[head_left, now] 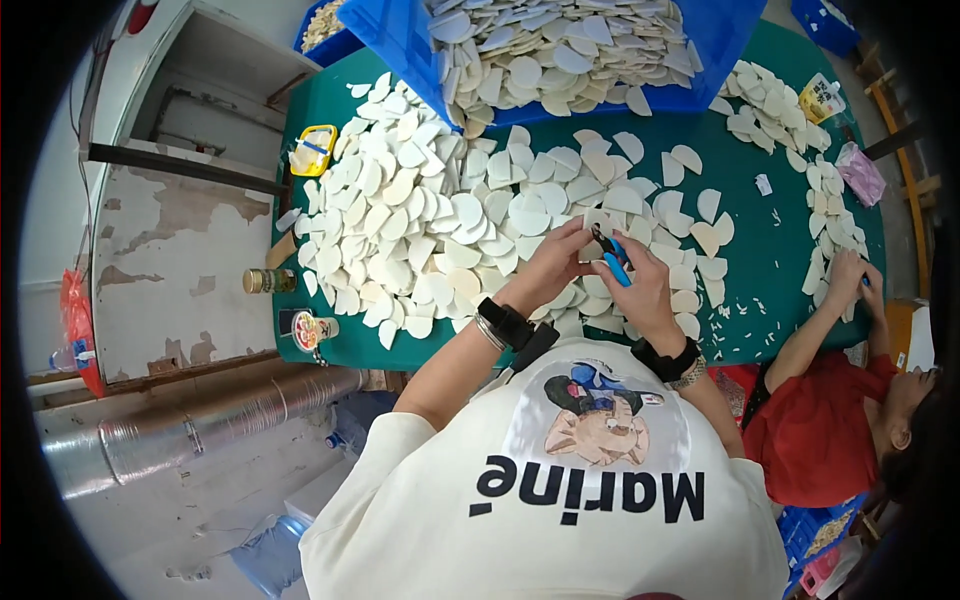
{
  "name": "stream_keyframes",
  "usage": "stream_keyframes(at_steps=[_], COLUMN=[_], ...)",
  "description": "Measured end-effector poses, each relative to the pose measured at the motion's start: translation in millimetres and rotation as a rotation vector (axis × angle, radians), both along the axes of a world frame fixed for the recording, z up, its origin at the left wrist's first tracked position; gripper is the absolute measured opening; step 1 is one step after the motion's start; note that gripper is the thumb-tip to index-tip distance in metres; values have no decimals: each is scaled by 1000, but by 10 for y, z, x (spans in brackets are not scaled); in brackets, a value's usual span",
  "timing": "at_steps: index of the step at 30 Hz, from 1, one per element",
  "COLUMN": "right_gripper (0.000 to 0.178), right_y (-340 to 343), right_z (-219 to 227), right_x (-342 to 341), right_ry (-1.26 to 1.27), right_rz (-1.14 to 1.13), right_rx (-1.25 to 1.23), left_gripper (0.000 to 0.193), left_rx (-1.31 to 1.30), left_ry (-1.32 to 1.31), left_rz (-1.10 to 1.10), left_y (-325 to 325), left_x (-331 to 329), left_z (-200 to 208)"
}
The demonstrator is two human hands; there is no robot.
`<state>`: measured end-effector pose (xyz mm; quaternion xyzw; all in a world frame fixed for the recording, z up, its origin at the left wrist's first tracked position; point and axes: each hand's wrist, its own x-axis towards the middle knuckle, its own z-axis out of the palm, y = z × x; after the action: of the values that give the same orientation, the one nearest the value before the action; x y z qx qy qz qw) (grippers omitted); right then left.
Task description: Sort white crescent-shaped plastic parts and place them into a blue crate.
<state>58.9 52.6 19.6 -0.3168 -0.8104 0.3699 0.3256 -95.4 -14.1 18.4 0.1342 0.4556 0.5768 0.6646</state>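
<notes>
My right hand (642,288) is wrapped round small cutting pliers (613,262) with blue handles and dark jaws. Close by on its left, my left hand (556,262) pinches a pale half-round piece (597,218), which meets the jaws of the pliers. Fingers partly cover the piece. Under and around both hands, a big heap of similar white and cream half-round pieces (400,195) is spread over the green table (745,225).
A blue crate (400,45) full of such pieces lies tipped at the far edge. Left are a yellow tray (314,150), a jar (268,281) and a cup (312,328). At right, a co-worker in red (820,435) works beside small scraps (745,325) and a yellow pouch (822,99).
</notes>
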Motion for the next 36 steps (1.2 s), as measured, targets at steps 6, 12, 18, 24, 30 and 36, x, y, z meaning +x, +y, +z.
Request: stream_keyframes(at_steps=[6,12,18,24,30,36], right_gripper=[33,33,34,37,38,41], right_y=[-40,9,-60,-93,-78,-89], right_z=[147,213,199,299,293,291], right_x=[166,183,206,225,265,281], right_ry=[-107,-313,-321,-335,-346,-384], right_rz=[58,164,190,208,218,221], right_rx=[-71,-52,-30,13,166,258], left_gripper=[29,27,25,27,28,26], left_rx=[98,111,129,130,111,115], left_ry=[233,267,341,424,441,461], left_rz=[-183,-199,-220,-265,-280,-249], left_y=[-346,-464,-488,-473,-470,-466], left_x=[-141,-111,-99,-63,-47,-13], left_z=[153,193,163,149,178,219])
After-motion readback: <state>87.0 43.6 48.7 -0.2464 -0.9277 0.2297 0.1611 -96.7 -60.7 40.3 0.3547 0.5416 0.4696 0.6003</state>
